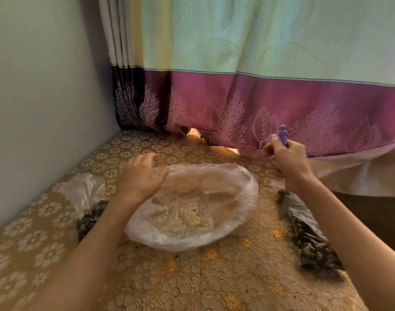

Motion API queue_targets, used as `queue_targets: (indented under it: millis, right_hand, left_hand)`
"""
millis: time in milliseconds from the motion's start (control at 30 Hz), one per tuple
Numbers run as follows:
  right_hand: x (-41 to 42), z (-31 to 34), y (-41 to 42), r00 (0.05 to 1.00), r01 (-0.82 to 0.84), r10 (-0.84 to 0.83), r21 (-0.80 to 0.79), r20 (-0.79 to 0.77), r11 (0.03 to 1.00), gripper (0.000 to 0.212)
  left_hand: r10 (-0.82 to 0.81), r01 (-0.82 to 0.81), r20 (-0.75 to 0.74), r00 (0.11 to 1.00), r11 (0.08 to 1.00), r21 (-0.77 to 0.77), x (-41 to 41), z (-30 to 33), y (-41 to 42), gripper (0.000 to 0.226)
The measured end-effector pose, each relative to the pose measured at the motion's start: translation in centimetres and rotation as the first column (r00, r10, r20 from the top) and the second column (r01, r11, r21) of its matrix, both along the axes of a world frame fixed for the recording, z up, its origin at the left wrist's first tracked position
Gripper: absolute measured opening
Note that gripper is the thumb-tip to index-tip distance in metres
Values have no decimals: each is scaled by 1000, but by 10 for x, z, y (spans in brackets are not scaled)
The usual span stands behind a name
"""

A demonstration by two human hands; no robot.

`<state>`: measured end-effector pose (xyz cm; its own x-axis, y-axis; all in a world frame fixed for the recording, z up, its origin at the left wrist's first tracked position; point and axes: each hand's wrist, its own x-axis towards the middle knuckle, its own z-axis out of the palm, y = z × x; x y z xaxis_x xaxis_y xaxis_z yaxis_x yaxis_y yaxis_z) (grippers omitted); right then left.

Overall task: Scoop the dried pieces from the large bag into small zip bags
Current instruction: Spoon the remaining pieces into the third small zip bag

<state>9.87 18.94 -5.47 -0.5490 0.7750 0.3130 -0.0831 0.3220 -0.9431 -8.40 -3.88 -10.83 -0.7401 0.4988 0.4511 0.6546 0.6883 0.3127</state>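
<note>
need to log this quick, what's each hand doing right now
Left hand: open, fingers relaxed at the rim of the large bag, holding nothing.
Right hand: closed around the purple scoop handle, lifted above the table.

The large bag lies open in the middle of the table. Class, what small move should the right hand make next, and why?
Probably lower the purple scoop into the large bag. The right hand holds its handle raised beyond the bag's rim, while the left hand rests at the rim of the open mouth, and pale dried pieces lie exposed inside.
</note>
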Motion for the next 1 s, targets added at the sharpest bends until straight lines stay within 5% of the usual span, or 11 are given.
queue_targets:
  millis: [100, 200, 333, 533, 733, 1000]
  right_hand:
    - [3, 7, -15, 981, -145, 117, -184, -156, 972, 38]
    - [-2, -12, -34, 985, -173, 173, -90, -6, 981, 48]
    - [-1, -46, -41, 980, -113, 102, 58, 171, 992, 57]
    - [14, -72, -41, 991, -49, 38, 84, 128, 995, 51]
    - [12, -85, -52, 998, 10, -6, -59, 64, 998, 48]
    - [14, -104, -64, 999, -8, -3, -297, -36, 955, 48]
  left_hand:
    - [57, -25, 384, 922, 996, -87, -11, 6, -6, 91]
    - [-10, 39, 541, 841, 998, -41, -8, 1, -6, 99]
    - [-141, 90, 477, 868, 987, 130, 2, -1, -1, 75]
    - [-201, 149, 248, 948, 966, 212, 9, 15, 3, 55]
    - [-275, 256, 56, 960, 940, 228, 30, 44, 12, 53]
    - [-401, 390, -6, 916, 888, 245, 56, 55, 21, 49]
